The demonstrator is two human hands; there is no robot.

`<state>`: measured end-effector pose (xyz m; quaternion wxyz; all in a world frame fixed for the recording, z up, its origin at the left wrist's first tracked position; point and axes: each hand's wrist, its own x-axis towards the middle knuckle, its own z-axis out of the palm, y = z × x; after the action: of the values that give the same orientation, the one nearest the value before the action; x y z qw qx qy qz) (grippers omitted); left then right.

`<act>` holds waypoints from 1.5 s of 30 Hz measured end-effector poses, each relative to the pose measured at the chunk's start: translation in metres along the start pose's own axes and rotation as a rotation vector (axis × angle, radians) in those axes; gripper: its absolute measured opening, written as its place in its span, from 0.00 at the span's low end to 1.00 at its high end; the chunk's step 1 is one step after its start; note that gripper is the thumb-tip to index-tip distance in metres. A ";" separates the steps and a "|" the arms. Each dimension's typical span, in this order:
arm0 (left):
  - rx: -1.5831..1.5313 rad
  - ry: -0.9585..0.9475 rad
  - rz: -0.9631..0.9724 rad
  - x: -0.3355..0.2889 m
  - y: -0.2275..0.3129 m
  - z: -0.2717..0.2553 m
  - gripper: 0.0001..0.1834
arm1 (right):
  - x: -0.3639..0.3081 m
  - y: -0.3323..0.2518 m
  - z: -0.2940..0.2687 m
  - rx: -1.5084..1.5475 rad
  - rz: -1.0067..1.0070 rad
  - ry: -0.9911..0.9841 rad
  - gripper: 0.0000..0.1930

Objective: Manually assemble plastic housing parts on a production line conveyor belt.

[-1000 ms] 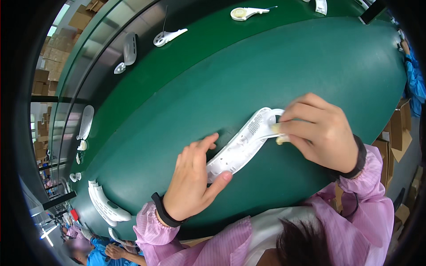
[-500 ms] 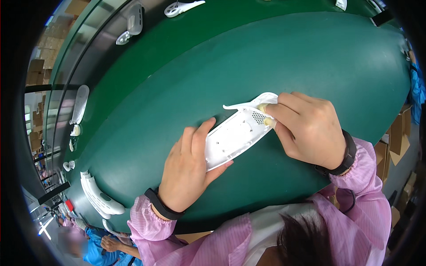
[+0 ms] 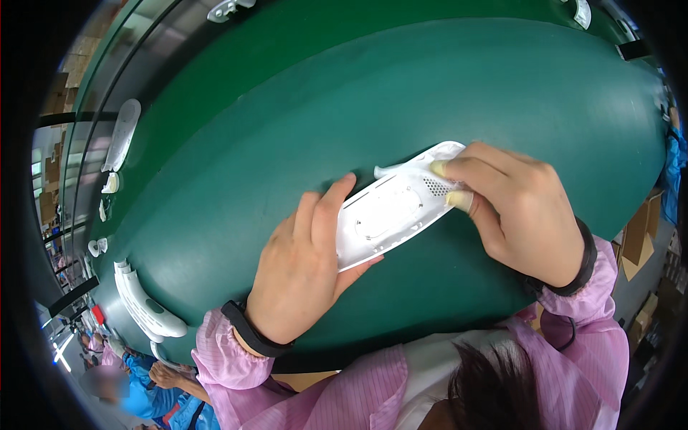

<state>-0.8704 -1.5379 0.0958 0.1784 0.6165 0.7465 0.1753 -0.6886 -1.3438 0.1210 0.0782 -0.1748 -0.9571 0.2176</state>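
Note:
A long, shallow white plastic shell [image 3: 387, 215] with a patch of small round holes near its right end is held above the green table. My left hand [image 3: 297, 265] is closed round its left end, fingers along the far edge and thumb along the near one. My right hand [image 3: 523, 208] grips the right end, with yellowish coverings on the thumb and index fingertips. Along the far rim lies a slim curved white plastic piece [image 3: 390, 171]; its right part runs in by my right fingers, and whether it is joined to the shell is not visible.
A curved white handle-like part [image 3: 147, 304] lies on the green table [image 3: 502, 79] at the left. Along the left and far side are a long pale oval part [image 3: 123, 135] and smaller white parts [image 3: 583, 13]. A person in blue [image 3: 147, 394] sits at lower left; cardboard boxes [image 3: 638, 233] stand right.
The curved white piece now lies closer along the shell's far rim. Both hands and the shell have tilted and shifted slightly. White parts along the far side have moved along it.

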 end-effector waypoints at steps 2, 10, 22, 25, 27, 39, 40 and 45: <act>-0.018 -0.004 -0.010 -0.002 0.004 -0.003 0.49 | 0.004 0.007 0.000 0.092 -0.178 0.014 0.14; 0.019 -0.064 0.011 0.001 0.009 -0.005 0.52 | 0.004 0.003 0.000 0.001 -0.204 -0.095 0.17; -0.197 0.043 -0.079 0.000 0.010 -0.015 0.44 | -0.053 0.036 -0.037 -0.083 -0.133 0.244 0.22; -0.021 0.399 0.110 0.029 -0.011 -0.031 0.41 | -0.125 0.096 -0.068 -0.312 0.065 0.441 0.19; -0.007 0.563 0.108 0.045 -0.044 -0.070 0.40 | -0.159 0.109 -0.080 -0.364 0.267 0.527 0.18; 0.131 0.153 0.065 0.069 -0.080 -0.054 0.42 | -0.347 0.115 -0.062 -0.402 0.813 0.746 0.09; 0.133 0.089 0.094 0.068 -0.062 -0.053 0.42 | -0.364 0.110 -0.058 -0.428 0.930 0.798 0.09; -0.003 -0.297 0.133 0.056 0.024 -0.036 0.46 | -0.460 0.087 -0.057 -0.712 1.284 0.858 0.16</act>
<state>-0.8767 -1.4804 0.1357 0.2756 0.6835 0.6693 0.0947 -0.2231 -1.4179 0.0989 0.2359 -0.7653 -0.5713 -0.1796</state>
